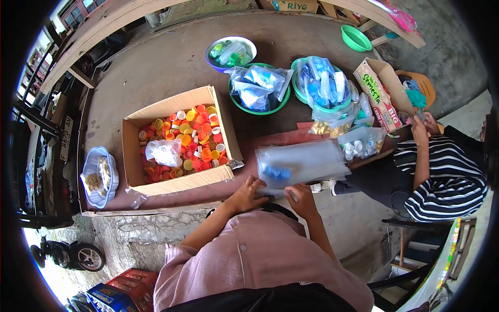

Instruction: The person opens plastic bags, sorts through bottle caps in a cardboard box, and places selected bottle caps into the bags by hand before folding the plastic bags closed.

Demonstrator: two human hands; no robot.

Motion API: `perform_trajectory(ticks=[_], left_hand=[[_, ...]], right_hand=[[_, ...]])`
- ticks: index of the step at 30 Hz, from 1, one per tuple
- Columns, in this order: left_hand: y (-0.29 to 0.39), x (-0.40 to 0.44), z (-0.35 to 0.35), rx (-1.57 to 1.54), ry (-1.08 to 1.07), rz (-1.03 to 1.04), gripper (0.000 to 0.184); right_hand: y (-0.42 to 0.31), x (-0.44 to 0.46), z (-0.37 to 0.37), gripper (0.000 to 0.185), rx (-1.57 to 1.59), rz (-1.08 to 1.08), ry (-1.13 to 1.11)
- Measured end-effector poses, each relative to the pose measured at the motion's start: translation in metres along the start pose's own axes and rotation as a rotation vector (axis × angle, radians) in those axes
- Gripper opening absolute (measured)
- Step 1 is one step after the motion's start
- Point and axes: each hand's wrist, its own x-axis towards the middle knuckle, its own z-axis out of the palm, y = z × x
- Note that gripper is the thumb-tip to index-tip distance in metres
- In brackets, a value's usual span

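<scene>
My left hand (248, 195) is closed on the near left corner of a clear plastic bag (273, 192) at the table's front edge. With thumb and fingers pinched together, my right hand (301, 199) grips the same bag a little to the right. Just beyond both hands lies a flat stack of clear plastic bags (312, 158). A blue item (277, 172) shows on or through the plastic; I cannot tell which. Left of my hands stands a cardboard box (179, 186) of red, orange, yellow and white bottle caps (206, 154), with a crumpled white plastic bag (163, 152) on top.
Basins of bagged caps stand behind: a purple-rimmed one (212, 63), a green one (285, 104) and another (297, 93). Filled bags (362, 144) lie right, near a printed carton (378, 104). A co-worker in a striped shirt (442, 179) sits there. A pale basin (100, 200) stands far left.
</scene>
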Motion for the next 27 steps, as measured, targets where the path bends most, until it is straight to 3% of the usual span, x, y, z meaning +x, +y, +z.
perform_trajectory(ticks=[1,4,5,7,10,17,19,23,25,27], left_hand=[[-0.007,0.0,0.005,0.215,0.172,0.284,0.024],[-0.024,0.012,0.002,0.254,0.15,0.427,0.024],[-0.025,0.011,0.004,0.253,0.15,0.426,0.024],[-0.018,0.008,0.005,-0.098,0.003,-0.008,0.024],[-0.013,0.008,0.004,-0.217,0.001,-0.142,0.024],[-0.033,0.007,0.011,-0.167,-0.088,-0.102,0.028],[-0.015,0.006,0.004,0.199,0.04,0.121,0.031],[0.001,0.009,-0.003,0.303,-0.002,0.069,0.033],[-0.009,0.012,0.001,0.387,-0.011,0.201,0.029],[-0.015,0.013,0.004,0.332,-0.005,0.146,0.026]], right_hand=[[0.001,0.001,0.0,0.015,-0.026,-0.009,0.034],[0.002,0.004,0.004,0.016,-0.007,0.026,0.113],[0.002,0.005,0.006,0.017,0.04,0.069,0.158],[0.005,0.005,0.012,0.018,0.056,0.087,0.135],[0.006,0.005,0.015,0.021,0.077,0.081,0.102],[0.012,0.0,0.013,0.025,-0.037,0.041,0.063],[0.008,0.001,0.009,0.02,-0.054,0.045,0.075],[0.01,0.004,0.009,0.012,-0.074,0.055,0.067],[0.011,0.005,0.008,0.012,-0.089,0.015,0.047],[0.014,0.006,0.008,0.012,-0.106,-0.028,0.025]])
